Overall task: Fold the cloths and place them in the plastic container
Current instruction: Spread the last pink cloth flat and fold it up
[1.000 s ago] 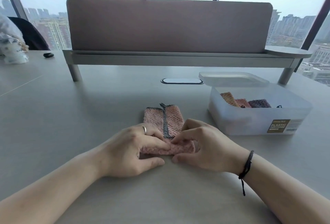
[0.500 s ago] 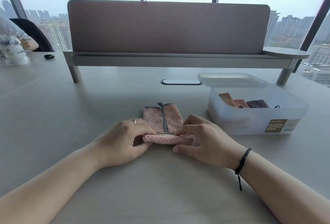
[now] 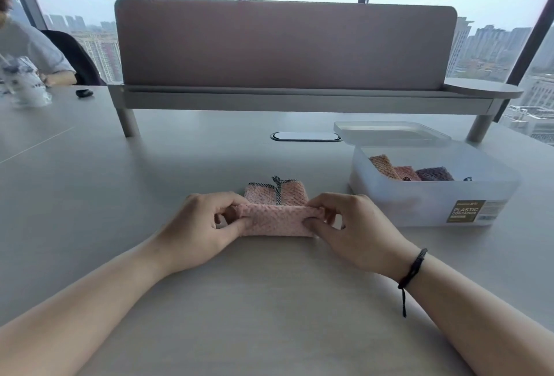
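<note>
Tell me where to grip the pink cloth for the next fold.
Probably grip the pink cloth at its two short ends, coming in from the left and right as the left hand and right hand do. It lies as a wide, low band, so end grips should keep the layers together.

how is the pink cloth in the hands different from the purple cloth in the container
The pink cloth lies on the table, half folded, pinched by both hands; the purple cloth already sits folded inside the container. The pink one is pale, the purple one dark. Both look similarly textured.
</note>
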Demonstrator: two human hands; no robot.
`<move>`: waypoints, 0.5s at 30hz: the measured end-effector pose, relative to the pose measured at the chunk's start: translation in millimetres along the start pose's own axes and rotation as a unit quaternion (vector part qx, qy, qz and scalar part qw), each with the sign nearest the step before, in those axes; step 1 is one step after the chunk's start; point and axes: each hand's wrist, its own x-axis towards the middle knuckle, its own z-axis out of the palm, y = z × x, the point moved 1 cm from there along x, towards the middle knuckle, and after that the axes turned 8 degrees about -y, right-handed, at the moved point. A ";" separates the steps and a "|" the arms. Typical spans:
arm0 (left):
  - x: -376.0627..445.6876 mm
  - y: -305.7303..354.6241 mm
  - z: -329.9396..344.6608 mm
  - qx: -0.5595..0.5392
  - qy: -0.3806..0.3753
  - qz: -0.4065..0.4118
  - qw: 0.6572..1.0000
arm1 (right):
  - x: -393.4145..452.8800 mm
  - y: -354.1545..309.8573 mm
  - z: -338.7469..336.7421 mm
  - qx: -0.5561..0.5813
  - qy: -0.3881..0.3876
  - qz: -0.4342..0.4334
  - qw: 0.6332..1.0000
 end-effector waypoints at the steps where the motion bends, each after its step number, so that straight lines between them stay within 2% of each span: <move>1: 0.5 0.1 1.0 -0.016 -0.001 -0.008 1.000 | 0.9 0.9 1.2 0.029 0.002 0.013 0.999; 7: 0.3 2.2 3.4 -0.058 -0.021 -0.025 0.998 | 4.3 5.6 8.2 0.131 -0.016 0.051 0.990; 15: 3.0 4.7 9.8 -0.047 -0.014 -0.035 0.998 | 7.1 5.7 13.6 0.108 -0.008 0.061 0.992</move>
